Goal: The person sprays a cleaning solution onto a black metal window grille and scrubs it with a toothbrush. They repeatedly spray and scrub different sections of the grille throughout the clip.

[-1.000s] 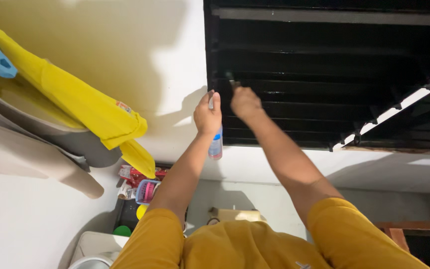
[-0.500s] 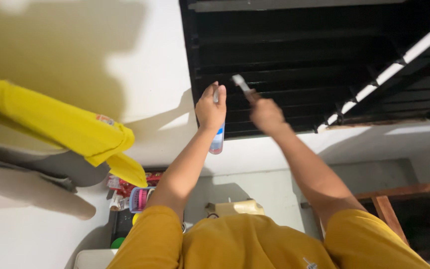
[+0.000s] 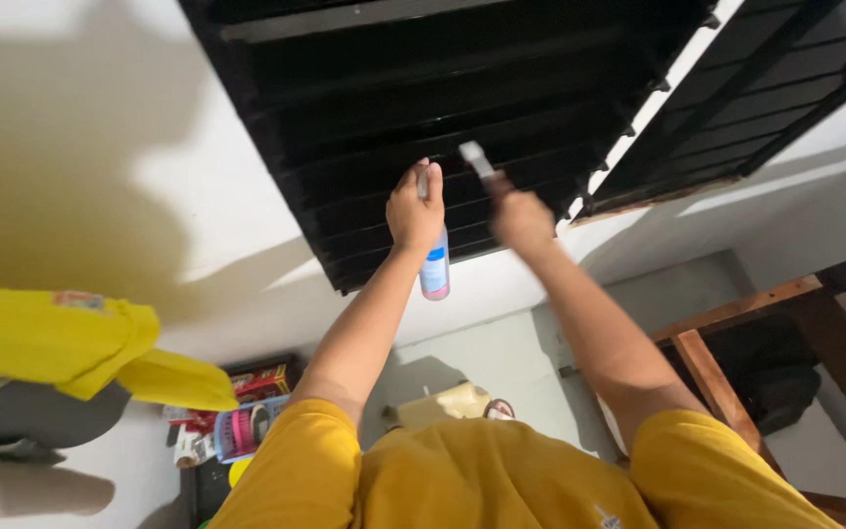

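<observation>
Up on the white wall, the black louvre window [image 3: 462, 118] fills the top, its glass slats stiff, slick, likely fragile. Left hand [image 3: 415, 211] is wrapped round a spray can [image 3: 434, 269] at the lower slats: light, smooth, best gripped mid-body. Right hand [image 3: 519, 216] pinches a thin brush [image 3: 475, 160] by its handle.
</observation>
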